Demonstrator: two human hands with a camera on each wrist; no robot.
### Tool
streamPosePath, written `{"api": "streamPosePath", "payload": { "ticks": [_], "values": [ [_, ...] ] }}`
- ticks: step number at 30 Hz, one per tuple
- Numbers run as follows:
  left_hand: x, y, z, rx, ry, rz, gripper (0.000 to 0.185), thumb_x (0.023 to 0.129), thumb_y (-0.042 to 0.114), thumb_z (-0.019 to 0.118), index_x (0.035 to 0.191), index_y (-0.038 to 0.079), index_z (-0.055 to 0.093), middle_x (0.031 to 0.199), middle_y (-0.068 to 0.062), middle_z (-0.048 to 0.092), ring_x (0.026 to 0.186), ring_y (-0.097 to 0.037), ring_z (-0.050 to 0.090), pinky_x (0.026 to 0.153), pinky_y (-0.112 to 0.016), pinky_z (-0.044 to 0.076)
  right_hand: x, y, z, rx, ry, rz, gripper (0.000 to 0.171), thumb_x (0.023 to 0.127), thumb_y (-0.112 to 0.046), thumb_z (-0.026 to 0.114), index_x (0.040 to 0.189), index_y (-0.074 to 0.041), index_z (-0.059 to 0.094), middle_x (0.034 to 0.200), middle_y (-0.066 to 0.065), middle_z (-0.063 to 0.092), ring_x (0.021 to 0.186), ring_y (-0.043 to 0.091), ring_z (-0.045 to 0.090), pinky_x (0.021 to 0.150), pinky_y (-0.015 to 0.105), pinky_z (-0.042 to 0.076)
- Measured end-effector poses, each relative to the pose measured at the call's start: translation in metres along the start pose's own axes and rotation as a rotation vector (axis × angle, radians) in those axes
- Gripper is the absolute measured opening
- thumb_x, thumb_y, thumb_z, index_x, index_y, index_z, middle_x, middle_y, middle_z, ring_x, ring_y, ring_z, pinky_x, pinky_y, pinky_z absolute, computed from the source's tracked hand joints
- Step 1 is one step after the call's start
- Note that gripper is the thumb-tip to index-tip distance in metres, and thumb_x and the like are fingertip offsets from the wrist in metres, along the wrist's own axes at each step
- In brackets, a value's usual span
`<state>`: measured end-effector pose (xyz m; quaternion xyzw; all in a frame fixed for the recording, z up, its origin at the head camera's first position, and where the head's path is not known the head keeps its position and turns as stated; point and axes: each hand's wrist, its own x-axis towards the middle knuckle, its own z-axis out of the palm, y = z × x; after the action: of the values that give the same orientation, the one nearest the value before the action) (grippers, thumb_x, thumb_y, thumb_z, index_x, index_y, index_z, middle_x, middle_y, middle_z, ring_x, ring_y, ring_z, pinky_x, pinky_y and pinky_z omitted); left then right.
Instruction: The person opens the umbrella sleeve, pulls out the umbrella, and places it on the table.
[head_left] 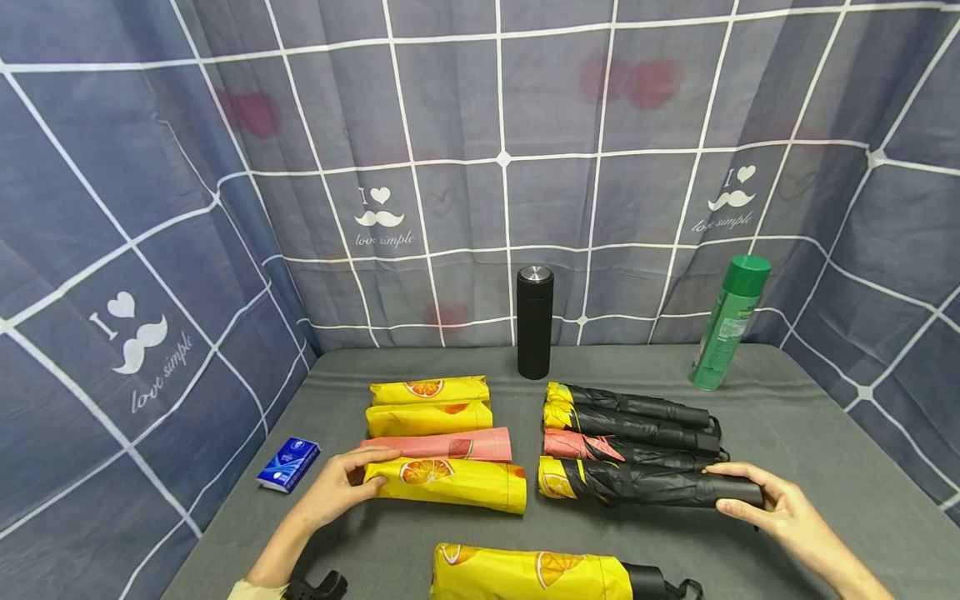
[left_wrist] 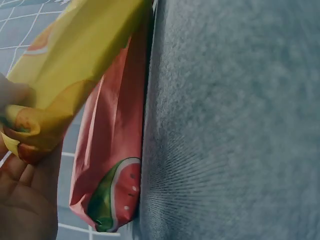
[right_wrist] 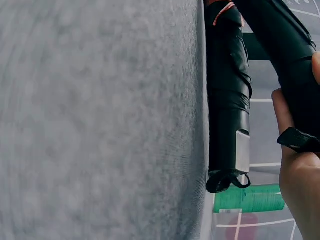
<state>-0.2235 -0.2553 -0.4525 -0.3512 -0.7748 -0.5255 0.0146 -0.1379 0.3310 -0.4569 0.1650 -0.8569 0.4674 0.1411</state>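
Observation:
My left hand [head_left: 358, 477] grips the near end of a yellow orange-print umbrella sleeve [head_left: 453, 482], the nearest one in a left-hand column of sleeves. In the left wrist view, fingers [left_wrist: 22, 197] pinch that yellow sleeve [left_wrist: 75, 55] beside a pink watermelon-print sleeve [left_wrist: 112, 165]. My right hand [head_left: 738, 492] curls round the handle end of a folded black umbrella [head_left: 645, 485] with a yellow tip, the nearest in the right-hand column. The right wrist view shows the held umbrella [right_wrist: 295, 65] next to another black one [right_wrist: 227, 105].
A yellow-sleeved umbrella [head_left: 532, 573] lies at the grey table's [head_left: 810, 425] near edge. A black flask [head_left: 535, 321] and a green spray can [head_left: 729, 325] stand at the back. A blue tissue pack [head_left: 288, 463] lies left. Checked cloth walls the table in.

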Motion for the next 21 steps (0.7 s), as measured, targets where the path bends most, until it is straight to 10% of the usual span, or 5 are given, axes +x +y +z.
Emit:
{"api": "streamPosePath", "payload": {
  "ticks": [11, 21],
  "values": [
    [-0.004, -0.001, 0.000, 0.188, 0.070, -0.023, 0.034, 0.083, 0.000, 0.069, 0.117, 0.002, 0.065, 0.112, -0.010, 0.065, 0.089, -0.005, 0.052, 0.065, -0.023, 0.046, 0.005, 0.015, -0.004, -0.020, -0.036, 0.001, 0.037, 0.081, -0.001, 0.072, 0.117, -0.004, 0.063, 0.112, -0.003, 0.064, 0.102, -0.001, 0.055, 0.075, 0.014, 0.045],
    [-0.007, -0.003, -0.001, 0.328, 0.062, 0.024, 0.034, 0.078, -0.002, 0.072, 0.112, 0.000, 0.067, 0.108, -0.010, 0.067, 0.098, -0.010, 0.057, 0.081, -0.019, 0.044, 0.006, 0.021, -0.001, -0.349, 0.015, -0.047, 0.040, 0.069, -0.024, 0.084, 0.106, -0.025, 0.069, 0.102, -0.013, 0.063, 0.098, -0.008, 0.049, 0.078, 0.005, 0.032]
  ]
}}
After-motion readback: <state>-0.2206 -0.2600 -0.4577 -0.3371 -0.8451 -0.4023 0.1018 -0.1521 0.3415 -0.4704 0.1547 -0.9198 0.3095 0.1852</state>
